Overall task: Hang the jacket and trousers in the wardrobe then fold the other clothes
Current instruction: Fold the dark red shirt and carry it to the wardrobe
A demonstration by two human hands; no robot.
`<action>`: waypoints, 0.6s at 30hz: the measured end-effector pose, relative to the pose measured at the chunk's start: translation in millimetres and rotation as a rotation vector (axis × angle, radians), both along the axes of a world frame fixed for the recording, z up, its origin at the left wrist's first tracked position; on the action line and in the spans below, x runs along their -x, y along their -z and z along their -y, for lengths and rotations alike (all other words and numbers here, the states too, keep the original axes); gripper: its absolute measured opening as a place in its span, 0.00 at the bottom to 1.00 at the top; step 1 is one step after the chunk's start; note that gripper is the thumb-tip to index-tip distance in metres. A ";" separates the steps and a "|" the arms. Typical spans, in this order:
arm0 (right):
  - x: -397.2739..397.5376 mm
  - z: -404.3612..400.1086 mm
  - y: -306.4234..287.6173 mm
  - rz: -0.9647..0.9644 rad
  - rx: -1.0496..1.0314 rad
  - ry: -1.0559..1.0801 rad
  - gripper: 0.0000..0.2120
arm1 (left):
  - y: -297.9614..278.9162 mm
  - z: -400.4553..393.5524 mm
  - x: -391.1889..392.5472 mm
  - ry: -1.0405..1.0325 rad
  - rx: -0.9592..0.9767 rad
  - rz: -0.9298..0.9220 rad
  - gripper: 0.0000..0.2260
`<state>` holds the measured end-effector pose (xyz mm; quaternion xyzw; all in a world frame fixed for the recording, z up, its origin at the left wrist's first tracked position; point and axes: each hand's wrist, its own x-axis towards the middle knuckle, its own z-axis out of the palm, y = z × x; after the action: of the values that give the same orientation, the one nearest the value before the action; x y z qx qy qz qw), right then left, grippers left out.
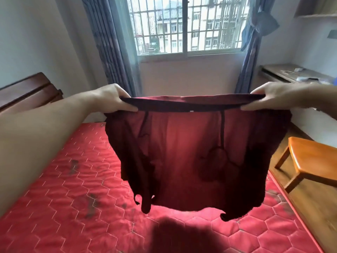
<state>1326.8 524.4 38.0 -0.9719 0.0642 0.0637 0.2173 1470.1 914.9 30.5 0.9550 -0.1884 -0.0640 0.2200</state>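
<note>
The left hand [116, 99] and right hand [262, 99] pinch the top edge of the dark red garment [197, 152], hanging above the mattress [73, 179]; the person should lower it flat near the middle before folding.

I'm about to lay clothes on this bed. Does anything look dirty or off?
Yes. The red mattress is bare and has dark smudges left of the held dark red garment, and more near its right edge.

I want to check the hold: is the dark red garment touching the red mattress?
Apart. In the head view the dark red garment hangs from both hands, with its lower edge clearly above the red mattress.
</note>
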 end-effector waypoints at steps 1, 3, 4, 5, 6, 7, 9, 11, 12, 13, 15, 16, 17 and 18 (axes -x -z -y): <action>3.4 3.1 -2.6 0.008 -0.062 0.025 0.23 | -1.2 -0.2 1.9 -0.002 0.025 -0.021 0.06; 7.0 11.8 -6.3 0.032 -0.153 0.068 0.33 | -3.4 0.9 6.3 0.001 0.057 -0.060 0.07; 6.9 15.6 -5.5 0.047 -0.178 0.089 0.32 | -3.6 2.1 8.2 0.003 0.064 -0.069 0.07; 8.2 16.1 -3.1 0.060 -0.197 0.112 0.26 | -3.5 3.4 9.9 0.001 0.070 -0.074 0.07; 9.1 16.9 -0.6 0.086 -0.189 0.108 0.17 | -3.3 5.1 12.1 -0.001 0.083 -0.082 0.07; 7.8 20.6 1.1 0.112 -0.129 0.109 0.12 | -2.6 6.3 13.5 -0.008 0.106 -0.095 0.07; 7.8 22.8 3.8 0.132 0.008 0.089 0.10 | -1.0 9.5 17.0 -0.008 0.163 -0.135 0.05; 9.4 24.2 6.9 0.161 0.050 0.081 0.10 | 1.6 12.5 19.0 -0.021 0.230 -0.160 0.06; 11.1 23.0 7.6 0.188 0.055 0.081 0.10 | 3.3 13.3 19.8 -0.041 0.280 -0.171 0.07; 12.2 23.2 8.2 0.216 0.044 0.093 0.10 | 5.1 13.9 20.9 -0.062 0.336 -0.190 0.07; 13.5 21.9 10.2 0.255 0.042 0.117 0.10 | 7.8 14.4 21.7 -0.098 0.413 -0.245 0.08; 13.7 19.3 11.9 0.242 0.071 0.126 0.11 | 9.1 14.8 21.4 -0.110 0.419 -0.269 0.09; 13.6 17.5 13.7 0.217 0.104 0.143 0.11 | 10.3 15.9 21.2 -0.115 0.409 -0.285 0.11; 13.7 15.2 14.4 0.175 0.130 0.167 0.12 | 10.9 18.6 22.9 -0.119 0.388 -0.302 0.12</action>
<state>1313.1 509.2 23.6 -0.9771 0.1295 -0.0440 0.1632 1447.2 896.3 19.6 0.8840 -0.1055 -0.1555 0.4280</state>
